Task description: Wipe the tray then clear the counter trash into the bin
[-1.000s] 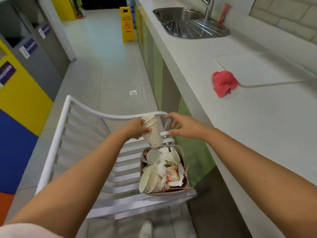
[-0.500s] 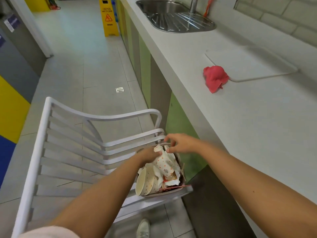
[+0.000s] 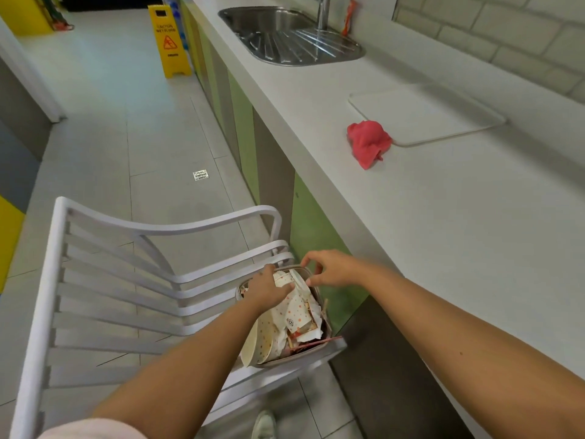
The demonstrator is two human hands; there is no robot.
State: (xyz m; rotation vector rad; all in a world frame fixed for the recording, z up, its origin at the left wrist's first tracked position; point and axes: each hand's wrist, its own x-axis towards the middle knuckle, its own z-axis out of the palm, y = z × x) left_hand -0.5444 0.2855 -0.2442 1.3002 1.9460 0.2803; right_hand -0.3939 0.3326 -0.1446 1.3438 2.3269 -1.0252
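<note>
Small grey bin (image 3: 329,331) on the seat of a white slatted chair (image 3: 104,280), beside the long white counter (image 3: 443,223); far rim and much of the inside hidden under both hands and the trash heaped in it. Left hand (image 3: 267,288) palm down, fingers closed over a crumpled white paper cup with red dots (image 3: 296,312), pressing it into the bin. Right hand (image 3: 332,269) at the bin's far edge, fingers curled and partly open; whether pinching the rim or the paper, cannot tell. Another cream paper cup (image 3: 258,343) on its side at the near rim, with wrappers too small to read. Flat white rectangular tray (image 3: 424,115) on the counter, well apart from the bin, crumpled red cloth (image 3: 367,142) touching its near corner. Steel sink (image 3: 285,36) further back, tap cut off by the top edge. Yellow floor sign (image 3: 169,42): "CAUTION WET FLOOR". White shoe (image 3: 264,424) cut off at the bottom edge.
</note>
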